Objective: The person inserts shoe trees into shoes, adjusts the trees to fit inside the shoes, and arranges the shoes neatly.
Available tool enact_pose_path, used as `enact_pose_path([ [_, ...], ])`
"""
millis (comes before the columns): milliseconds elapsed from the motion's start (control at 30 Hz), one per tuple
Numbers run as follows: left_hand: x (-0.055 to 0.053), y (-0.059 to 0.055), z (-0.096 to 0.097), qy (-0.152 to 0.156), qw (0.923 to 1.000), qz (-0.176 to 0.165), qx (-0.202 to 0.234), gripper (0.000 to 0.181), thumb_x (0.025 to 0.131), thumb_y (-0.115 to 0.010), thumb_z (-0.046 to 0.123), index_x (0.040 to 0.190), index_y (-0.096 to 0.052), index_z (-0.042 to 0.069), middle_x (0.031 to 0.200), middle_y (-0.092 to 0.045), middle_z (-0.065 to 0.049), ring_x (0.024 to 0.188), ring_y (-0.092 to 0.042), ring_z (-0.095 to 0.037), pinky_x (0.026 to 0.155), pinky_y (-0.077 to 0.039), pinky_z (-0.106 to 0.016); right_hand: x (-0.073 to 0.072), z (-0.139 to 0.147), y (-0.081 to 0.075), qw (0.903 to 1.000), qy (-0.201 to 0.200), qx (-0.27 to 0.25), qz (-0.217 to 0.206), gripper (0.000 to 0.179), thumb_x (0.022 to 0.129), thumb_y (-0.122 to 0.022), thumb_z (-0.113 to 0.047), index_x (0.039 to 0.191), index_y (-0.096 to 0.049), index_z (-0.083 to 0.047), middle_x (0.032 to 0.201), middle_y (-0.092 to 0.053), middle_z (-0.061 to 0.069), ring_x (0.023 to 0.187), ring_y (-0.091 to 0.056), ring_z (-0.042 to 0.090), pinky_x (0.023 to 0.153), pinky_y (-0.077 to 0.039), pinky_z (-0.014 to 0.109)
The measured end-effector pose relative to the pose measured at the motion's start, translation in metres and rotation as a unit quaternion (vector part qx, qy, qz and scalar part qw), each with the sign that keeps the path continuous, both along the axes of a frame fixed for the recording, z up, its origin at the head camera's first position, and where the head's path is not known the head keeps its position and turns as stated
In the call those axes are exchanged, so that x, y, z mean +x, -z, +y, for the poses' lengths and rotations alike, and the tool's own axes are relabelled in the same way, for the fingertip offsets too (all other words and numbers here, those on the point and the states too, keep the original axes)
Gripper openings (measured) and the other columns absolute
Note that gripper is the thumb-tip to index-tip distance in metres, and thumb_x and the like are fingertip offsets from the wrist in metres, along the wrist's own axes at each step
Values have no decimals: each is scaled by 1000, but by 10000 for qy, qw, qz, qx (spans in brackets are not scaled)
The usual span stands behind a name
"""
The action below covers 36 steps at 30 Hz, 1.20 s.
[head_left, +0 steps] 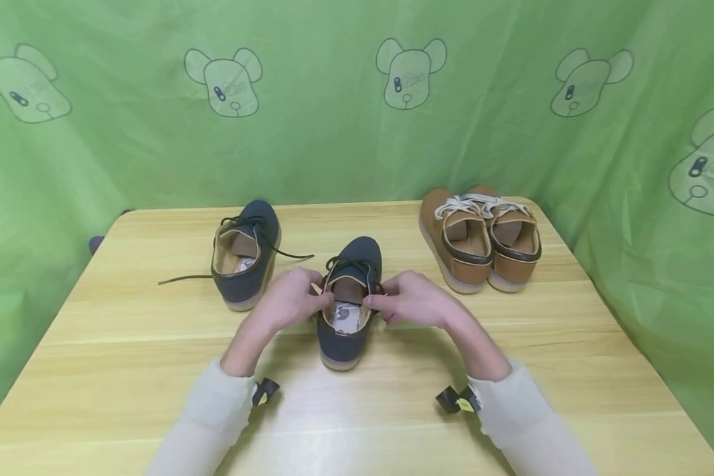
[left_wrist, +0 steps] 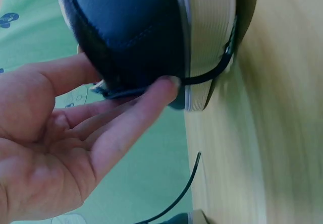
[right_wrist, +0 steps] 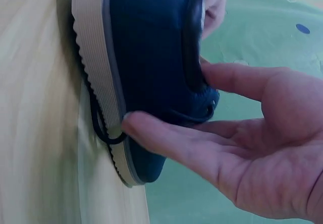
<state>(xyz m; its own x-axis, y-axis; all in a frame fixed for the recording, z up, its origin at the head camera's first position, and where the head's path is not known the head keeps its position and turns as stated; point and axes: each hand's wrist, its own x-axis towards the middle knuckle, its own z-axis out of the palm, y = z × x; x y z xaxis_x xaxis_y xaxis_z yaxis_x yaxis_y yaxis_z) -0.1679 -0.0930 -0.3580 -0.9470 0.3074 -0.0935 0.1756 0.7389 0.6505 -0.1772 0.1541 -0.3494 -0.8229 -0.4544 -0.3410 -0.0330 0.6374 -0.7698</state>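
Observation:
A navy shoe (head_left: 363,254) with dark laces stands in the middle of the wooden table, toe pointing away. My left hand (head_left: 294,296) grips its left side, the thumb at the collar and the other fingers along the outer side. From the opposite side my right hand (head_left: 413,299) holds it the same way. In the left wrist view, a dark lace (left_wrist: 209,75) runs past a fingertip and over the pale sole. Another loose lace end (right_wrist: 98,120) hangs beside the sole in the right wrist view. A printed insole (head_left: 346,318) shows inside.
To the left stands the matching navy shoe (head_left: 260,218), its lace ends spread on the table (head_left: 155,370). Two brown shoes (head_left: 473,268) with white laces sit side by side at the back right. A green curtain (head_left: 321,152) hangs behind the table and along its sides.

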Motion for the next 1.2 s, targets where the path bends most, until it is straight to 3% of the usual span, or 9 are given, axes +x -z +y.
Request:
enact_pose_path([
  [100,1,1,2,27,9998,200,49,13,92,-69,18,84,-70,8,68,-71,-2,56,-64,-11,52,-51,-27,2,-4,0,9998,87,-12,167,30,97,-62,-28,98,-75,-1,87,-76,16,79,-76,29,76,-59,35],
  [233,3,3,3,-1,9993,315,187,14,90,-67,14,78,-69,9,60,-67,1,51,-62,-10,50,-50,-26,4,-8,0,9985,274,166,446,26,94,-59,-24,94,-76,-5,81,-76,11,74,-73,23,67,-54,29],
  [500,3,3,2,-139,9981,570,211,26,87,-64,10,62,-57,12,53,-56,4,48,-51,-11,46,-39,-25,6,-13,-2,9964,311,312,720,26,95,-56,-23,88,-75,-7,78,-75,9,58,-54,13,53,-40,27],
  [700,2,4,2,-158,9977,608,240,33,86,-62,9,57,-47,14,51,-46,5,48,-44,-10,46,-34,-25,4,-15,-3,9955,475,258,773,28,96,-54,-21,93,-77,-5,79,-75,6,60,-59,15,51,-39,28],
  [1000,0,-7,-8,-379,9954,773,424,32,89,-61,13,59,-53,13,53,-57,3,47,-49,-11,45,-37,-26,0,-24,-12,9929,584,42,1037,29,96,-52,-22,91,-76,-6,83,-77,5,79,-75,25,59,-47,30],
  [1200,-1,-22,-18,-527,9957,513,569,23,92,-62,14,71,-71,9,63,-71,0,57,-69,-15,51,-48,-30,-6,-32,-27,9931,398,-120,1096,30,98,-51,-21,94,-77,-6,90,-79,9,80,-77,24,62,-52,29],
])
